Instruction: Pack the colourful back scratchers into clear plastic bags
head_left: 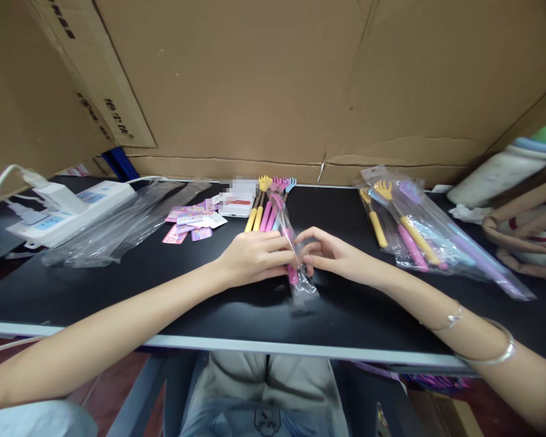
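Note:
A pink back scratcher (293, 274) lies inside a clear plastic sleeve (306, 294) at the middle of the black table. My left hand (258, 258) is closed around its left side, fingers pressed on the sleeve. From the right, the curled fingers of my right hand (332, 254) pinch the sleeve's edge. Just behind my left hand, loose back scratchers with yellow handles (253, 217), pink handles and a blue head lie side by side. Some of their handles are hidden by my hand.
Small printed cards (188, 220) and a white phone-like item (237, 203) lie behind left. Flat clear sleeves (122, 224) rest beside a white power strip (79, 209). Bagged back scratchers (430, 233) are piled at right, near a bottle (495, 173). Cardboard (264, 85) walls the back.

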`<state>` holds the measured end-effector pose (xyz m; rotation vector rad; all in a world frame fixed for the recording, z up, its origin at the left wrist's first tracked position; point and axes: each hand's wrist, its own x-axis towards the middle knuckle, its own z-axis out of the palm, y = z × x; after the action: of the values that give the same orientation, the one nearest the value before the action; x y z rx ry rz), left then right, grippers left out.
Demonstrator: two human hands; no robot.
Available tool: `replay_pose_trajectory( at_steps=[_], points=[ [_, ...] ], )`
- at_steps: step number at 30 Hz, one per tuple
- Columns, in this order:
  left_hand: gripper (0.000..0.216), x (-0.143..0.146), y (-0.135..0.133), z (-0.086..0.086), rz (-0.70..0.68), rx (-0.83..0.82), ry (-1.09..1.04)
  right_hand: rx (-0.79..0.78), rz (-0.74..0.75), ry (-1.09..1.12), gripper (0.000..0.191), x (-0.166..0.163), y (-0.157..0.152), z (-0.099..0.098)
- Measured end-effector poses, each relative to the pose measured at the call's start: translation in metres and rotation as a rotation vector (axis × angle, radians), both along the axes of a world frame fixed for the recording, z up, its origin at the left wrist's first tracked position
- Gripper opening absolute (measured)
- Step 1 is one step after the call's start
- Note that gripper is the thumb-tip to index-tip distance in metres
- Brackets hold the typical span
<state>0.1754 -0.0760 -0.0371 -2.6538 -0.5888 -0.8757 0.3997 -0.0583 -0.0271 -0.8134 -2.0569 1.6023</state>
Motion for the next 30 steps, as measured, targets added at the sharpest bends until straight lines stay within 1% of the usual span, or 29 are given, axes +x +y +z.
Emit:
replay_pose_trajectory(
  at_steps=[9,12,15,18,20,22,25,28,30],
  points=[
    [0.02,0.0008,-0.0001,0.0012,-0.012,0.023,-0.034,-0.004,0.005,0.02,0.034,0.0014,0.0012,-0.0031],
    [0.019,0.0007,-0.0007,0.0023,-0.012,0.025,-0.05,-0.014,-0.006,0.043,0.041,0.0016,0.0015,-0.0044],
    [0.019,0.0004,-0.0012,0.0034,-0.014,0.022,-0.061,-0.022,-0.021,0.062,0.052,0.0005,-0.0001,-0.0027],
    [0.017,0.0003,-0.0009,0.0034,-0.037,0.034,-0.075,-0.015,-0.03,0.077,0.063,-0.0004,-0.002,0.0001],
    [0.015,0.0003,-0.0002,0.0026,-0.056,0.051,-0.087,0.004,-0.035,0.066,0.066,-0.0003,-0.0023,0.0013],
    [0.013,0.0006,0.0005,0.0014,-0.063,0.067,-0.102,0.033,-0.025,0.039,0.062,0.0001,-0.002,0.0015],
    [0.011,0.0011,0.001,0.0002,-0.056,0.077,-0.124,0.054,0.024,0.024,0.051,0.0004,-0.0014,0.0005],
    [0.015,0.0014,0.0009,0.0004,-0.046,0.075,-0.124,0.053,0.054,0.055,0.043,-0.0002,-0.0017,-0.0003],
    [0.018,0.0012,0.0008,0.0009,-0.042,0.073,-0.115,0.064,0.044,0.054,0.04,-0.001,-0.0022,-0.0004]
  ],
)
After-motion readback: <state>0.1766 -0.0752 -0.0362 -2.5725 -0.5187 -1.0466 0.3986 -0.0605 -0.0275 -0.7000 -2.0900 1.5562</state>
